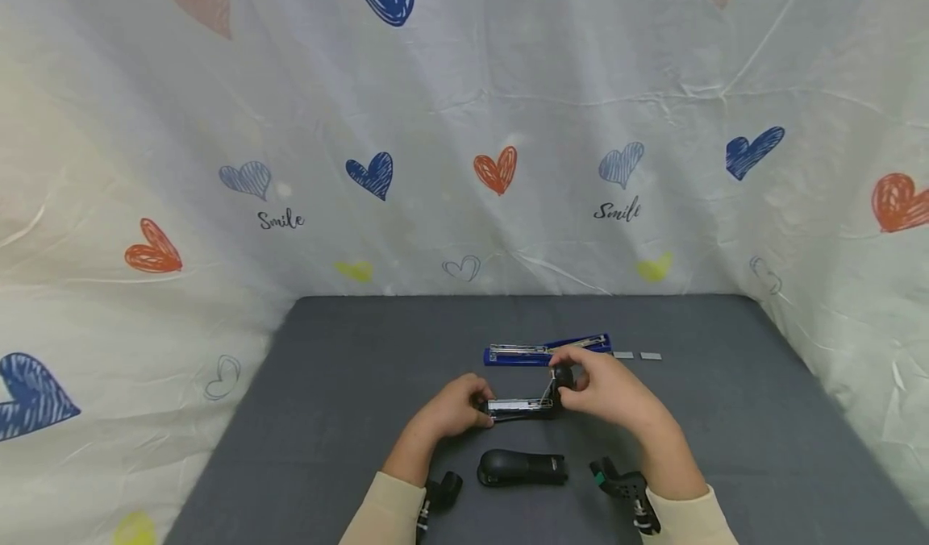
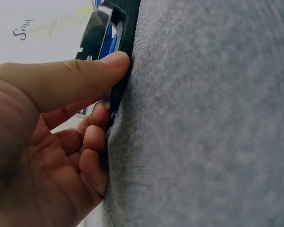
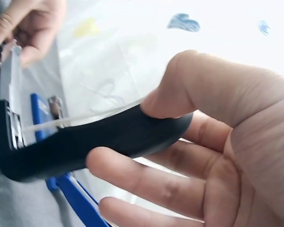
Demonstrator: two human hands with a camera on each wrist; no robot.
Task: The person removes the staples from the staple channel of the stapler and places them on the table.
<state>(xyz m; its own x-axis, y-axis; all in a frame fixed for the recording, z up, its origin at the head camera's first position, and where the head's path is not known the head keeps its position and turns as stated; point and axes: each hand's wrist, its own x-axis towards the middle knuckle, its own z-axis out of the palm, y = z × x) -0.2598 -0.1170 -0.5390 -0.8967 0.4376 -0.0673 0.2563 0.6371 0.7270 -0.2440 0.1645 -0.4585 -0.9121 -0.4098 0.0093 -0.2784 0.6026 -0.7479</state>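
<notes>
A black stapler lies with its top lifted upright, its silver staple channel bare. At its left end my left hand pinches the base low against the grey cloth, thumb on the near side. My right hand grips the raised top cover between thumb and fingers. In the right wrist view a thin rod runs from the channel end along the cover's inner side. Part of the base is hidden behind my left fingers.
Just behind lies an opened blue stapler, with a staple strip to its right and another strip near my right wrist. A second black stapler, folded closed, lies nearer me. A printed curtain stands behind the grey table.
</notes>
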